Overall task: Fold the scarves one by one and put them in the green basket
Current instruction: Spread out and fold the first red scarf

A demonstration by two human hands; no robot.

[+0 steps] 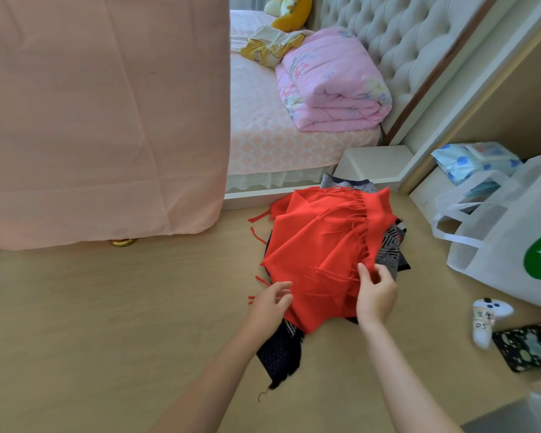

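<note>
**Both hands on red scarf, top of pile**

Red fringed fabric scarf (pixel 319 245) lies crumpled on a heap of dark patterned scarves (pixel 281 351) on the pale wood floor (pixel 107 323), centre frame. Right hand (pixel 377 296) is at the scarf's 5 o'clock edge, thumb and forefinger pinching a fold by the fringe. Left hand (pixel 270 304) is at its 7 o'clock edge, fingers loosely spread, tips touching cloth, no grip visible. White tote bag with green logo (pixel 506 245) sits at 3 o'clock of the heap. Folded pink quilt (pixel 331 85) is at 12, hanging pink sheet (pixel 100 120) at 10.
</note>
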